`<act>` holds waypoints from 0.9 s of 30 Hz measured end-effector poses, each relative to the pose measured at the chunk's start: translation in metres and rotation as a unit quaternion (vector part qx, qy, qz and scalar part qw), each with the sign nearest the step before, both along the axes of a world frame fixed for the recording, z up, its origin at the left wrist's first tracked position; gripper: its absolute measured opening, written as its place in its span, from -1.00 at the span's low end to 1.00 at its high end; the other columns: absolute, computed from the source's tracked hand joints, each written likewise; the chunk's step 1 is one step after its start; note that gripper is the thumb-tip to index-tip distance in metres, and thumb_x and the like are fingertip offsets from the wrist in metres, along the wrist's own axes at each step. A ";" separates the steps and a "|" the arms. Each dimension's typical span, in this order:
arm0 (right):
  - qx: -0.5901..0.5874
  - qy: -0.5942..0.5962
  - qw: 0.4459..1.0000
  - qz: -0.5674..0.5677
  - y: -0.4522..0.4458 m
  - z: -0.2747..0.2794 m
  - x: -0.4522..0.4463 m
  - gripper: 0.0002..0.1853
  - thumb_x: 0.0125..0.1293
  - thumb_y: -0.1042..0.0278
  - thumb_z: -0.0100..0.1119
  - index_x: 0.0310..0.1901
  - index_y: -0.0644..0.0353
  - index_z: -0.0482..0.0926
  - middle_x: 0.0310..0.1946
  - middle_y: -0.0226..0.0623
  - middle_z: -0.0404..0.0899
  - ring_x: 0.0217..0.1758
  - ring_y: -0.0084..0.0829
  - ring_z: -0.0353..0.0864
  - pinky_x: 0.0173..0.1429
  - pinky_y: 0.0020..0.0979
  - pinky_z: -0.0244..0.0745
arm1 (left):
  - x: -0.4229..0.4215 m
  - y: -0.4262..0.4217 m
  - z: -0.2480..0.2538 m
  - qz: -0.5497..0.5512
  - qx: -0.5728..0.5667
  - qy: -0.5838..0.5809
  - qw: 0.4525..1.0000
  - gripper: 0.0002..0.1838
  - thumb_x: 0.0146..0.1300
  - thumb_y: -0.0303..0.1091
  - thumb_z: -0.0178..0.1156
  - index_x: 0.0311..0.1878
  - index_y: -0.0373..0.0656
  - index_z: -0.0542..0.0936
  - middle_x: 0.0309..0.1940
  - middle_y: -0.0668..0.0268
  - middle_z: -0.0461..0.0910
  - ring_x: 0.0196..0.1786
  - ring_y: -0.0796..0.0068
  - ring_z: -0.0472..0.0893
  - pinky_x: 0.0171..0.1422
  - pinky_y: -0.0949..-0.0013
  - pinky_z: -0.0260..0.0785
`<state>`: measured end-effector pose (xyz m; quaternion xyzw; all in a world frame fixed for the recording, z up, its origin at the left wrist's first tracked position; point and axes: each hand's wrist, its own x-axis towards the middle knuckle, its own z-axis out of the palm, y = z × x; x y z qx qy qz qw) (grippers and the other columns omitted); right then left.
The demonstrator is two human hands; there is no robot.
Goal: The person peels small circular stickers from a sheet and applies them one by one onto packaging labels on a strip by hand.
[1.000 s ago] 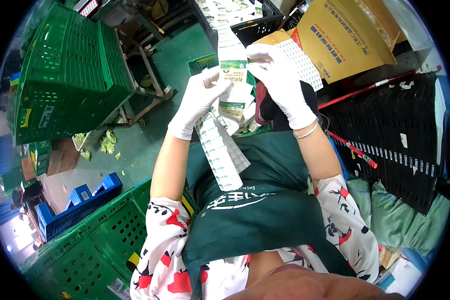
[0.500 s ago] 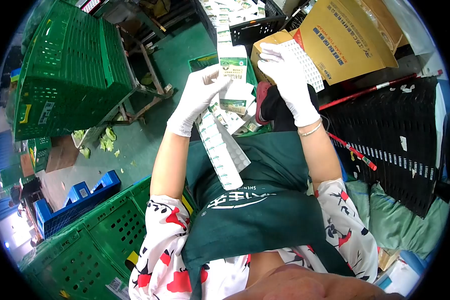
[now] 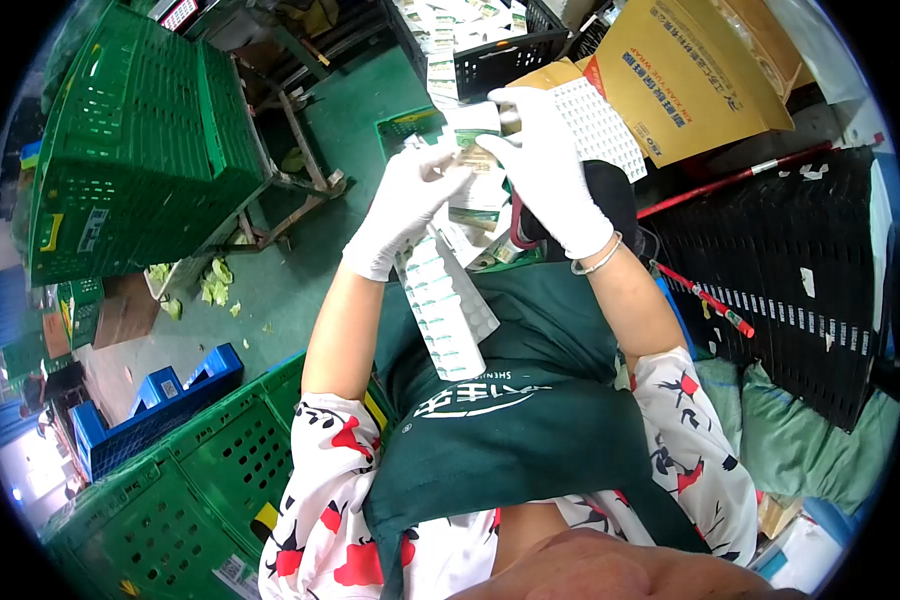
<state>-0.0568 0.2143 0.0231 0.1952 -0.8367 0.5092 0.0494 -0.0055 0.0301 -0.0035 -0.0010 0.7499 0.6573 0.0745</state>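
Both of my hands wear white gloves and meet over my lap at a strip of printed green-and-white labels (image 3: pixel 473 118). My left hand (image 3: pixel 402 208) is closed at the strip's left edge, its fingertips partly hidden. The thumb and fingers of my right hand (image 3: pixel 552 165) grip the label from the right. Beneath my hands, more loose labels (image 3: pixel 475 216) lie in a green crate (image 3: pixel 395 128). A folded strip of small green-and-white stickers (image 3: pixel 438 312) rests on my dark green apron (image 3: pixel 530 440), over a sheet with round spots (image 3: pixel 478 318).
A black crate (image 3: pixel 510 62) full of labels stands ahead. A yellow cardboard box (image 3: pixel 690 85) and a sheet of small round stickers (image 3: pixel 598 125) are at right, near a red pole (image 3: pixel 705 190) and black crates (image 3: pixel 770 270). Green crates (image 3: pixel 150 150) stack at left.
My right hand has moved left and down from beside the strip and now grips the label. My left hand has shifted slightly, and the label has tilted between my hands.
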 end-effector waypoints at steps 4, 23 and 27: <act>0.057 -0.061 0.995 -0.059 0.024 -0.016 -0.026 -0.40 0.07 0.22 0.56 0.09 0.31 0.51 -0.07 -0.17 0.59 0.00 -0.38 0.60 0.10 -0.38 0.54 | 0.005 -0.002 0.008 0.003 0.125 -0.036 0.991 -0.66 0.29 -0.43 0.27 0.10 -0.38 0.63 -0.12 0.38 0.68 -0.14 0.67 0.57 0.01 0.49 0.45; -0.215 -0.110 0.965 0.104 0.010 0.013 0.000 -0.58 0.43 0.64 -0.10 0.30 0.30 0.40 0.20 -0.19 0.52 0.26 -0.38 0.53 0.35 -0.37 0.43 | -0.002 0.008 0.019 0.034 0.006 0.035 0.999 -0.68 0.29 -0.36 0.26 0.08 -0.25 0.65 -0.23 0.39 0.70 -0.26 0.72 0.57 -0.08 0.53 0.45; -0.127 -0.046 0.988 0.076 0.005 0.009 0.003 -0.56 0.42 0.67 -0.16 0.32 0.30 0.37 0.19 -0.15 0.51 0.25 -0.37 0.55 0.30 -0.37 0.48 | 0.000 0.012 0.018 0.043 -0.021 0.041 0.998 -0.63 0.25 -0.35 0.28 0.12 -0.20 0.65 -0.28 0.36 0.70 -0.32 0.72 0.55 -0.13 0.52 0.45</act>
